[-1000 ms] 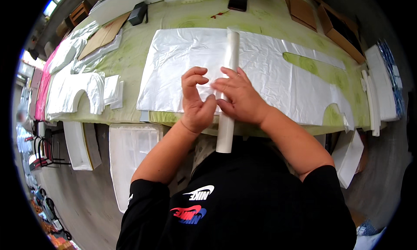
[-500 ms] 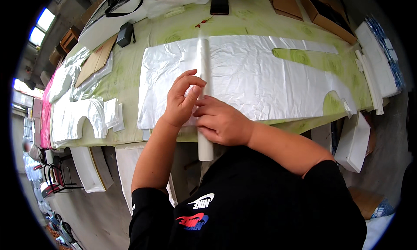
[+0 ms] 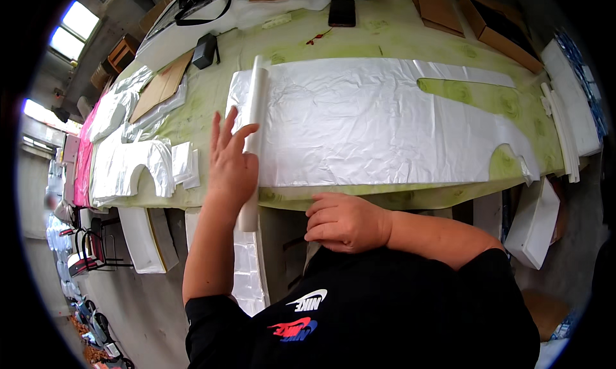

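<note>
A thin white plastic sheet (image 3: 346,125) with cut-outs and a long strap, apron-like in shape, lies flat along the table's near side. Across its left part rests a long white tube (image 3: 256,106), its near end sticking out past the table edge. My left hand (image 3: 232,167) is on the tube's left side, touching it with fingers spread and not wrapped round it. Off the table edge, in front of my body, my right hand (image 3: 346,223) hovers with fingers curled in. Nothing shows in that hand, and it is apart from both sheet and tube.
Folded white plastic pieces (image 3: 131,170) lie at the left, by a cardboard sheet (image 3: 160,86) and a dark grey box-shaped device (image 3: 205,51). At the back are a phone (image 3: 342,13) and an open carton (image 3: 497,29). White rods (image 3: 559,131) lie at the right edge.
The tube has moved left across the sheet with my left hand, whose fingers have straightened. My right hand has left the tube and come back toward my body.
</note>
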